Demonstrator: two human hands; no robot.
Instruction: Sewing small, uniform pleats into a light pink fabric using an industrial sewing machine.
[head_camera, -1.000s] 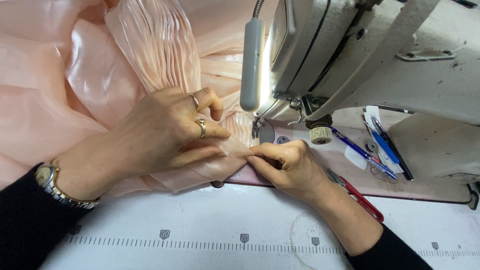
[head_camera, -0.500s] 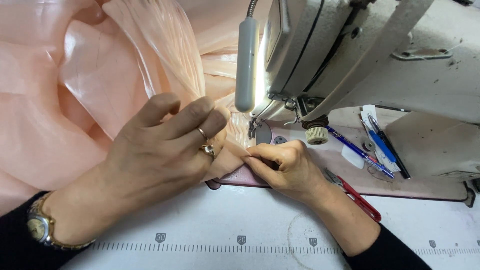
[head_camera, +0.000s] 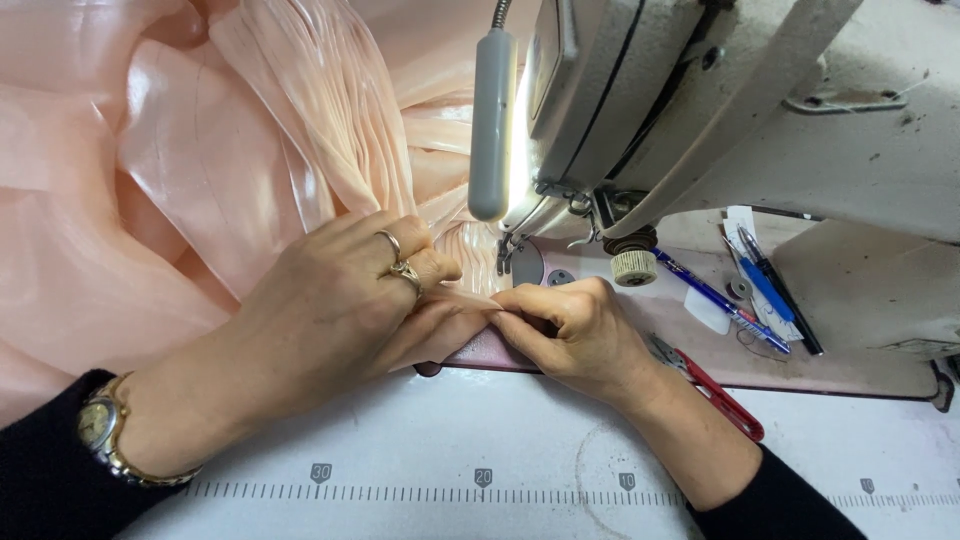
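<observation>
Shiny peach fabric (head_camera: 200, 170) with fine pleats lies bunched over the left of the table and runs under the sewing machine (head_camera: 720, 110). My left hand (head_camera: 340, 310), with rings and a gold wristwatch, presses down on the fabric's near edge and pinches it. My right hand (head_camera: 575, 335) meets it fingertip to fingertip, pinching the same fabric edge just in front of the presser foot (head_camera: 505, 255). The needle itself is hidden behind the foot and the glare of the lamp.
A grey tube lamp (head_camera: 492, 120) hangs lit beside the machine head. Red thread snips (head_camera: 715, 390) lie right of my right wrist. Blue and black pens (head_camera: 750, 285) rest on the machine bed. A printed ruler strip (head_camera: 480, 480) runs along the white table's front.
My left hand has come down from a raised, spread pose and now lies flat, pinching the fabric edge against my right fingertips. The right hand has barely moved.
</observation>
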